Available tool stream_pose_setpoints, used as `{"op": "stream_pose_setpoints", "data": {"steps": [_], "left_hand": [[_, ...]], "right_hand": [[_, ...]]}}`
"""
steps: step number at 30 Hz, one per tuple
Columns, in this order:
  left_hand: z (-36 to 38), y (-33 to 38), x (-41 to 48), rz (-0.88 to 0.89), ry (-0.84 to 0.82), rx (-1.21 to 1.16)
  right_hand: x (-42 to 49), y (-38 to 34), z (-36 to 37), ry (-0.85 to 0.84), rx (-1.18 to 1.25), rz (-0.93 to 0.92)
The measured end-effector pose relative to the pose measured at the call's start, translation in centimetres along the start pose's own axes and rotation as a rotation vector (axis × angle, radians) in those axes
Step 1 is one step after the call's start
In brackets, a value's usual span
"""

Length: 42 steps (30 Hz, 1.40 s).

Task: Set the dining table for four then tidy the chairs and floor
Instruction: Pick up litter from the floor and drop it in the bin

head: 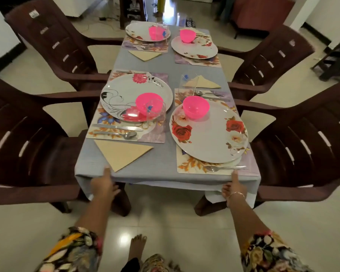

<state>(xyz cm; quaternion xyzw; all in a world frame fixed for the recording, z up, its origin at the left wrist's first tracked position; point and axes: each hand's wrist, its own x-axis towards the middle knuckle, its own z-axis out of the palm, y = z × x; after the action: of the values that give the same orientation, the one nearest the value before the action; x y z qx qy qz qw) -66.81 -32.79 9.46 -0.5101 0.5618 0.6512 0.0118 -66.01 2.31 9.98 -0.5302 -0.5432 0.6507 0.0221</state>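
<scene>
The dining table (165, 165) wears a grey-blue cloth and carries several floral placemats, each with a white flowered plate. Nearest me are the left plate (118, 99) and the right plate (210, 142), each holding a pink bowl (195, 107). A clear glass (155, 112) stands by the left plate. A knife and spoon (124, 132) lie on the left mat, a fork (224, 168) on the right mat. A beige folded napkin (122, 153) lies near the front left corner. My left hand (104, 183) and my right hand (234, 188) grip the table's near edge, thumbs on top.
Dark brown plastic armchairs stand at the sides: near left (28, 150), near right (306, 146), far left (53, 46), far right (267, 59). Glossy cream floor tiles (165, 232) lie below, with my bare foot (136, 246) on them. Furniture and cables crowd the far end.
</scene>
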Motion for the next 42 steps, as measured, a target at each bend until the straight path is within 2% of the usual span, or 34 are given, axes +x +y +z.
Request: {"op": "stream_pose_setpoints", "data": {"steps": [4, 9, 13, 19, 26, 30, 42], "left_hand": [[2.7, -2.9, -2.7, -0.027, -0.117, 0.000], [5.5, -3.9, -4.6, -0.051, -0.284, -0.029], [5.7, -3.3, -4.6, -0.077, -0.245, 0.006], [6.4, -2.7, -5.7, -0.017, -0.146, 0.061], [6.0, -2.6, -5.5, -0.167, -0.238, -0.048], [5.6, -2.7, -5.9, -0.120, -0.266, -0.078], [5.0, -2.7, -6.3, -0.045, -0.304, -0.078]], "right_hand": [[-3.3, 2.3, 2.6, -0.117, -0.140, -0.054], [-5.7, 2.7, 5.2, -0.225, -0.039, 0.038], [-5.5, 2.1, 5.7, -0.160, 0.019, 0.126], [-5.9, 2.1, 6.3, -0.076, 0.016, 0.125], [-6.3, 2.9, 6.2, -0.045, 0.035, 0.067], [-6.8, 2.7, 6.3, -0.012, 0.060, 0.063], [-5.8, 3.3, 5.8, -0.088, 0.000, -0.037]]}}
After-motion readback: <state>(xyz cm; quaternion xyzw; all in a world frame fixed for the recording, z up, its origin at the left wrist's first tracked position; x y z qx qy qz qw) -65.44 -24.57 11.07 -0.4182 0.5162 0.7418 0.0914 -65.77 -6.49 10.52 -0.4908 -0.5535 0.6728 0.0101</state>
